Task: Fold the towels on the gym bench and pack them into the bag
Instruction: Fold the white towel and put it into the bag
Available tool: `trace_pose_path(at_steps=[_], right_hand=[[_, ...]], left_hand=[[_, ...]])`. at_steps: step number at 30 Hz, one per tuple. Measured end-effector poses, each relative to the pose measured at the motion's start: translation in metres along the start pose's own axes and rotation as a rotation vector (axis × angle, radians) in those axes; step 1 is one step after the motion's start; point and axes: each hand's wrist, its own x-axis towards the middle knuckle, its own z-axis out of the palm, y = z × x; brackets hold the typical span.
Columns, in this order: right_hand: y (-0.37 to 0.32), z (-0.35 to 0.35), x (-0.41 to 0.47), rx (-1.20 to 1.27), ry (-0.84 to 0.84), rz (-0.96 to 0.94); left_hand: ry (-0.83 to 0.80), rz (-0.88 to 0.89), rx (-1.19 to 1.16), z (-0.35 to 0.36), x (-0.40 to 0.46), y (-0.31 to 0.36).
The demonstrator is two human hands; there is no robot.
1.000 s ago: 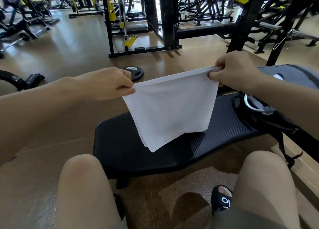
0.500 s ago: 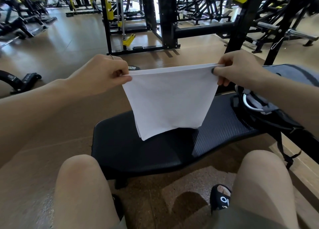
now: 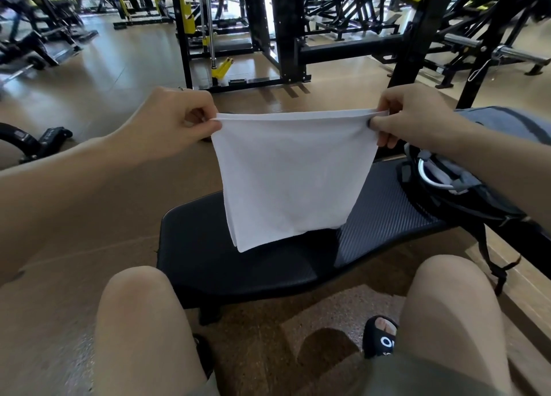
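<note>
I see my left hand (image 3: 176,118) and right hand (image 3: 417,118) pinching the top corners of a white towel (image 3: 289,175) in the middle. It hangs over the black bench (image 3: 238,264). A bag (image 3: 465,193) sits at right.

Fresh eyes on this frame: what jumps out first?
The white towel, held up mid-frame over the black bench, its top corners pinched by the left hand and the right hand. Next, the open dark bag on the bench's right end.
</note>
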Motion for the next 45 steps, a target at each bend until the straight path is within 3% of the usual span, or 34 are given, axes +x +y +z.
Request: trace_pose_path(at_steps=[12, 18, 21, 24, 27, 28, 29, 32, 34, 45], right_hand=[[0.009, -0.001, 0.0, 0.065, 0.032, -0.017], [0.004, -0.003, 0.004, 0.173, 0.168, -0.042], [0.013, 0.014, -0.001, 0.036, 0.022, 0.008], [0.019, 0.017, -0.001, -0.107, -0.074, 0.037], [0.0, 0.016, -0.002, -0.495, -0.246, 0.08], [-0.009, 0.019, -0.005, -0.515, -0.269, 0.042], [-0.02, 0.024, -0.008, -0.423, -0.271, -0.024], [-0.067, 0.035, -0.026, 0.203, -0.309, -0.195], [-0.083, 0.039, -0.029, 0.38, -0.339, -0.242], [-0.086, 0.047, -0.031, 0.205, -0.153, -0.405]], left_hand=[[0.015, -0.165, -0.097, -0.002, 0.003, 0.004], [0.202, -0.294, -0.282, 0.0, 0.005, 0.013], [0.066, -0.334, -0.244, 0.024, -0.008, 0.011], [0.111, -0.329, -0.331, 0.031, -0.006, 0.021], [0.086, -0.26, -0.409, 0.027, 0.005, 0.045], [0.066, -0.234, -0.424, 0.026, 0.007, 0.052], [0.048, -0.207, -0.436, 0.025, 0.01, 0.06], [0.016, -0.139, -0.461, 0.023, 0.016, 0.083], [0.005, -0.122, -0.49, 0.022, 0.018, 0.093], [-0.013, -0.184, -0.537, 0.022, 0.009, 0.101]])
